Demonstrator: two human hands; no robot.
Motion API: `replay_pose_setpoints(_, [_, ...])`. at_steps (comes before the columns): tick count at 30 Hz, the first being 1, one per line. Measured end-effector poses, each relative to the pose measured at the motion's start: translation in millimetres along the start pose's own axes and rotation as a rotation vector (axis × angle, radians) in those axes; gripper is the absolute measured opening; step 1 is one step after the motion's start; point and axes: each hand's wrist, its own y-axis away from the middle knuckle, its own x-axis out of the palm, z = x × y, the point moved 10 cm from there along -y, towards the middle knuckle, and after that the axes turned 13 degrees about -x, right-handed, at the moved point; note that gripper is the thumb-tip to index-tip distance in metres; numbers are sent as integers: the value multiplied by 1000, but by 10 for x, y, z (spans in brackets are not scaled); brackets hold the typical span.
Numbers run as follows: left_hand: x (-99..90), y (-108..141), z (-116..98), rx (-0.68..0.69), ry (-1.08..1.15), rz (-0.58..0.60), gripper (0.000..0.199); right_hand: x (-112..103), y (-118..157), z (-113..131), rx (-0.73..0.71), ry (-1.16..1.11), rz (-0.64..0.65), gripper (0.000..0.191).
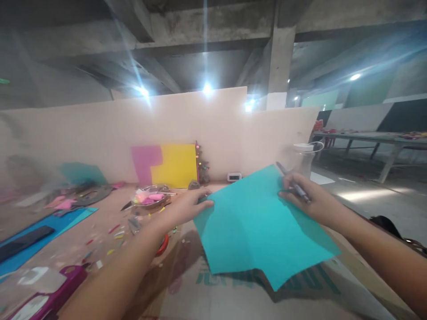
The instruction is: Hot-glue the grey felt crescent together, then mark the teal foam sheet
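A teal sheet of paper (247,222) with a notch cut from its lower edge is raised above the table in front of me. My left hand (196,205) pinches its left edge, with the thumb on the near face. At the upper right edge, my right hand (300,191) grips the sheet and also holds a grey pen (293,183), tilted between its fingers. Beneath the paper lies a pale board (190,293) with green printed characters, partly covered by the sheet. Red-handled scissors (163,245) show in part behind my left forearm.
Left on the table (103,213) are paper scraps, a bowl (151,195) of pink pieces, a dark phone (26,242) on blue sheets and a purple tool (66,284). Yellow card (176,166), a small clock (234,177) and a lidded clear jug (302,160) stand along the partition.
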Motion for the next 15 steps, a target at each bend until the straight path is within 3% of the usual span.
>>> replay_pose_setpoints(3, [123, -7, 136, -65, -163, 39, 28, -86, -27, -110, 24, 27, 35, 15])
replay_pose_setpoints(7, [225, -49, 216, -59, -214, 85, 22, -103, -23, -284, 138, -7, 105, 18])
replay_pose_setpoints(11, [96, -78, 189, -92, -172, -4, 32, -120, -5, -347, 235, -60, 82, 21])
replay_pose_setpoints(15, [-15, -61, 134, -103, -107, -83, 49, -168, -13, -304, 241, -90, 14, 21])
